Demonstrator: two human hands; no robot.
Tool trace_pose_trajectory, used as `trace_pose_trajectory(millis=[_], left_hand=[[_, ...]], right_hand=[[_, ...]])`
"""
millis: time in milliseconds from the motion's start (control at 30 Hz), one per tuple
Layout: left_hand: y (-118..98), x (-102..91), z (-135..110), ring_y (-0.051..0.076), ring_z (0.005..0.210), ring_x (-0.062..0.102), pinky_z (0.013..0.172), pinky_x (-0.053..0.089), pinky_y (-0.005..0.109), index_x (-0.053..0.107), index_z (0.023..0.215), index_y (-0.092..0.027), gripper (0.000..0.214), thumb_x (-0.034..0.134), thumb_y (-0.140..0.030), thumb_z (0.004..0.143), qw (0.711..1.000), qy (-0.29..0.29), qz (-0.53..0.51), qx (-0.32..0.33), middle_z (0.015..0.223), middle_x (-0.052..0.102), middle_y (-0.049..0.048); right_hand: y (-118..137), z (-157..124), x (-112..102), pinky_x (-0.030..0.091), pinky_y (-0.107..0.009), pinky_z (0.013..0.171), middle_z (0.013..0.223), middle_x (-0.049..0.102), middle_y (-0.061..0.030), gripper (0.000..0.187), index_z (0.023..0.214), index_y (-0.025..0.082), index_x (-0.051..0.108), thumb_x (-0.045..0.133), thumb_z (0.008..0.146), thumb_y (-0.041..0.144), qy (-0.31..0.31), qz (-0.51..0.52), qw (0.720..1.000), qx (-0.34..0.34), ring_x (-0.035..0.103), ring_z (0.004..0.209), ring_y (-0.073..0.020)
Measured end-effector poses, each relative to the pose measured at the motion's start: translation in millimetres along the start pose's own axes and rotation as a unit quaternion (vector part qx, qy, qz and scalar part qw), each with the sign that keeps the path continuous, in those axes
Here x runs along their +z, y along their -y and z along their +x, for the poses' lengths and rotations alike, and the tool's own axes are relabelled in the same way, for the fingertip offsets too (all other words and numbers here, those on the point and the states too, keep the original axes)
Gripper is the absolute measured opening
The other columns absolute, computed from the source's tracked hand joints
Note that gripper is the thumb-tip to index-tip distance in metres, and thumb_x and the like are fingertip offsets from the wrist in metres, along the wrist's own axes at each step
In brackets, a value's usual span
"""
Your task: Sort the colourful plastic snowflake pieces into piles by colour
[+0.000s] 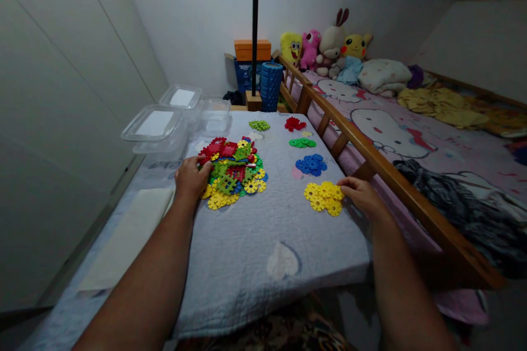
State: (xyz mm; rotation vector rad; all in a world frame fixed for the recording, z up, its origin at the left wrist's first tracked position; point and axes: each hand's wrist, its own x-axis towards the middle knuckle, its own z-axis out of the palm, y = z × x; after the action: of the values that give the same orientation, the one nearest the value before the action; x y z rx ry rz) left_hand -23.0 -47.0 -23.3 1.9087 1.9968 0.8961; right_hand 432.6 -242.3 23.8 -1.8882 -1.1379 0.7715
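My left hand (pixel 190 178) rests at the left edge of a mixed heap of plastic building pieces (pixel 234 170). Its thumb stands apart from the fingers and touches the heap, which has red and green square pieces among yellow, blue and green notched discs. On the right, my right hand (pixel 362 195) has its fingertips pinched at the rim of a yellow notched disc (pixel 338 192) in the pile of yellow discs (pixel 323 197). Beyond lie separate piles of blue discs (pixel 312 165), green discs (pixel 302 143), red pieces (pixel 295 124) and light green pieces (pixel 259 125).
Clear plastic boxes (pixel 152 123) with lids stand at the table's back left. A pale folded sheet (pixel 127 236) lies by my left forearm. The wooden bed rail (pixel 349 134) runs along the table's right side. A black pole (pixel 255 22) rises behind the table.
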Motion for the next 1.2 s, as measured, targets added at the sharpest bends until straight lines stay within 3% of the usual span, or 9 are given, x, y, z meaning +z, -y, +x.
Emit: trace_pose_trajectory(millis=[333,533,633,833,900,1000,1200], left_hand=[[1.4,1.0,1.2,0.031,0.125,0.061,0.111,0.044,0.047,0.07,0.119,-0.019,0.043,0.053,-0.043,0.088,1.0,0.003,-0.001,-0.002,0.129,0.069,0.0132],[0.7,0.4,0.8,0.032,0.124,0.061,0.11,0.045,0.047,0.071,0.117,-0.019,0.042,0.053,-0.043,0.088,1.0,0.002,-0.005,0.0,0.128,0.069,0.0134],[1.7,1.3,1.5,0.032,0.124,0.061,0.109,0.044,0.046,0.071,0.117,-0.019,0.043,0.052,-0.045,0.088,1.0,0.002,-0.006,0.0,0.128,0.069,0.0133],[2.6,2.0,0.7,0.029,0.124,0.06,0.11,0.043,0.043,0.07,0.118,-0.02,0.042,0.051,-0.044,0.089,1.0,0.0,-0.004,0.003,0.127,0.069,0.0118],[1.8,1.5,-0.2,0.03,0.124,0.06,0.11,0.043,0.044,0.07,0.118,-0.02,0.042,0.052,-0.044,0.089,1.0,0.0,-0.003,0.002,0.127,0.069,0.012],[1.0,0.7,-0.7,0.03,0.124,0.061,0.11,0.044,0.044,0.071,0.117,-0.02,0.041,0.052,-0.043,0.089,1.0,0.001,-0.004,0.0,0.127,0.069,0.0123],[0.2,-0.2,-0.2,0.029,0.124,0.061,0.11,0.044,0.044,0.071,0.118,-0.02,0.042,0.053,-0.044,0.088,1.0,0.003,-0.007,-0.002,0.128,0.069,0.0126]], right_hand=[[-16.9,6.3,4.0,0.047,-0.03,0.062,0.078,0.07,-0.0051,0.029,0.086,0.017,0.073,0.063,0.065,0.034,-0.054,-0.074,0.996,-0.025,0.061,0.068,-0.0194],[5.9,9.1,15.7,0.049,-0.031,0.068,0.087,0.071,-0.0066,0.03,0.095,0.017,0.073,0.057,0.074,0.03,-0.086,-0.098,0.989,-0.077,0.062,0.073,-0.0191],[34.3,10.0,40.9,0.05,-0.031,0.075,0.096,0.072,-0.0066,0.025,0.096,0.018,0.073,0.056,0.08,0.027,-0.041,-0.11,0.984,-0.137,0.063,0.078,-0.018],[82.0,4.9,123.2,0.048,-0.031,0.085,0.098,0.072,-0.0068,0.018,0.1,0.018,0.074,0.06,0.088,0.017,0.161,-0.186,0.936,-0.253,0.063,0.089,-0.0182],[86.2,1.0,150.7,0.047,-0.033,0.091,0.104,0.07,-0.0086,0.02,0.105,0.017,0.073,0.06,0.09,0.016,0.166,-0.219,0.92,-0.278,0.062,0.096,-0.0199],[84.2,-5.9,181.6,0.044,-0.037,0.098,0.113,0.065,-0.0113,0.025,0.115,0.019,0.071,0.06,0.092,0.019,0.126,-0.258,0.909,-0.303,0.057,0.108,-0.024],[77.0,-12.0,199.7,0.043,-0.04,0.093,0.116,0.06,-0.0113,0.029,0.124,0.027,0.066,0.063,0.095,0.029,0.076,-0.313,0.893,-0.315,0.049,0.108,-0.0285]])
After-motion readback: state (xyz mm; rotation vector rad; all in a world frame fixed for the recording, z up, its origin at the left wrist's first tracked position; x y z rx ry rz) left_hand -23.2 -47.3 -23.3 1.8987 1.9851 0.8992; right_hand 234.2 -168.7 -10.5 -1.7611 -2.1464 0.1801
